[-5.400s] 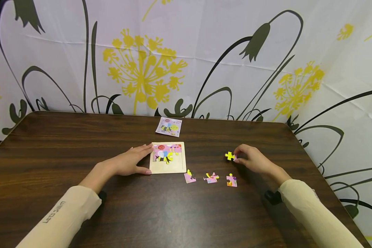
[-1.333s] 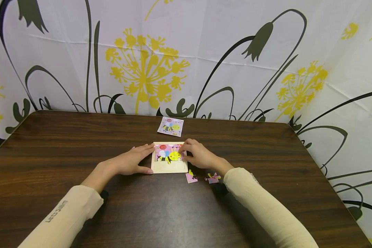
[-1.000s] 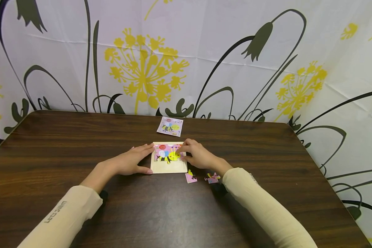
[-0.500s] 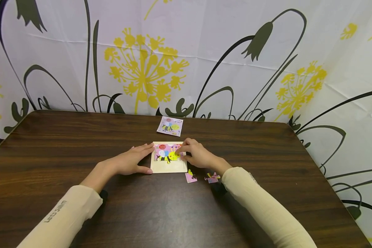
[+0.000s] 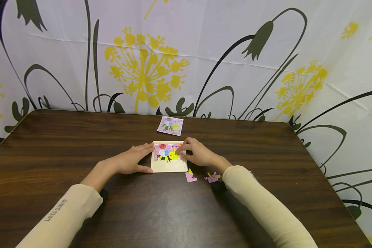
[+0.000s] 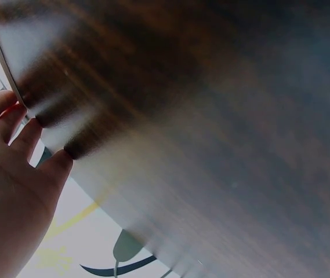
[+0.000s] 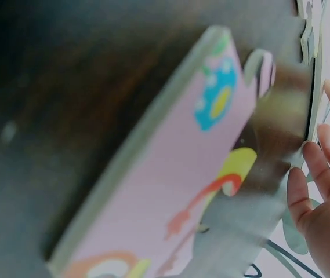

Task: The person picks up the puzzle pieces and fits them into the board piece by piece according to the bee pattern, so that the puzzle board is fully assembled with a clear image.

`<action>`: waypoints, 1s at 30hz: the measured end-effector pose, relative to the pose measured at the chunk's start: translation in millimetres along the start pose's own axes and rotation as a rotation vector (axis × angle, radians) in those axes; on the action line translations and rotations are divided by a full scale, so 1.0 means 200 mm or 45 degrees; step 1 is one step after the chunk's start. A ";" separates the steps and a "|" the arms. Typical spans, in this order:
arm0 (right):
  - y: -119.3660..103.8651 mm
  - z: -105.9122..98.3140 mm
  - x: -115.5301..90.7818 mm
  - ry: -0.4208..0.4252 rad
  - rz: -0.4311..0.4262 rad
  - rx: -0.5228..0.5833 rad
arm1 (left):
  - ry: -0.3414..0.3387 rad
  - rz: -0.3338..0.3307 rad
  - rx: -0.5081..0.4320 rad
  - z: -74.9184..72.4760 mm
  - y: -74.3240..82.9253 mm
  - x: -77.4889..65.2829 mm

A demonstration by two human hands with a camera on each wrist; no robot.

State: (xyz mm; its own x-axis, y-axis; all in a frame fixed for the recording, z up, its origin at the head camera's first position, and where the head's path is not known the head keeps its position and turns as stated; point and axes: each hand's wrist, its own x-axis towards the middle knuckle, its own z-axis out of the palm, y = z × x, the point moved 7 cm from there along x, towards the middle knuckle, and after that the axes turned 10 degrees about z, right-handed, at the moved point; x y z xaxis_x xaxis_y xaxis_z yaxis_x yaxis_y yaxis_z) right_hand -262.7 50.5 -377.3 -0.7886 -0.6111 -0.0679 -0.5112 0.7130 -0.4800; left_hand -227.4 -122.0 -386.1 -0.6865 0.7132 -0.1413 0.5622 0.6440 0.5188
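At the wooden tray [image 5: 165, 166], left hand [image 5: 127, 161] loose-fingered, right hand [image 5: 199, 154] over the bee puzzle [image 5: 164, 153], its grip unclear

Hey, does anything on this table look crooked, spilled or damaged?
Nothing looks spilled or damaged. The picture card sits slightly askew behind the puzzle frame, its edges out of line with it. The left loose piece and right loose piece lie outside the frame, normal enough with it only partly filled.

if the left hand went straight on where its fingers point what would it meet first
Most likely the wooden puzzle frame; the left hand reaches up to the frame's left edge, though exact depth is hard to judge.
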 end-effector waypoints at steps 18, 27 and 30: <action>0.03 -0.05 -0.05 -0.044 0.019 0.081 | 0.008 0.005 -0.001 0.00 0.00 0.00; 0.08 -0.06 -0.10 -0.101 0.085 0.080 | 0.008 0.007 -0.001 0.01 0.00 0.00; 0.09 -0.07 -0.12 -0.124 0.086 0.088 | 0.007 0.005 -0.004 0.01 0.00 0.00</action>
State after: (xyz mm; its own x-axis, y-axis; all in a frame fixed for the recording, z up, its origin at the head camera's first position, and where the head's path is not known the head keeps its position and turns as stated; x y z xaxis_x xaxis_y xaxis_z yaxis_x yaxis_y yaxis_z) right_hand -257.4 83.3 -373.0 -0.7819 -0.5955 -0.1848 -0.4306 0.7301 -0.5307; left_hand -227.2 -121.2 -387.0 -0.6869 0.7141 -0.1347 0.5633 0.6404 0.5221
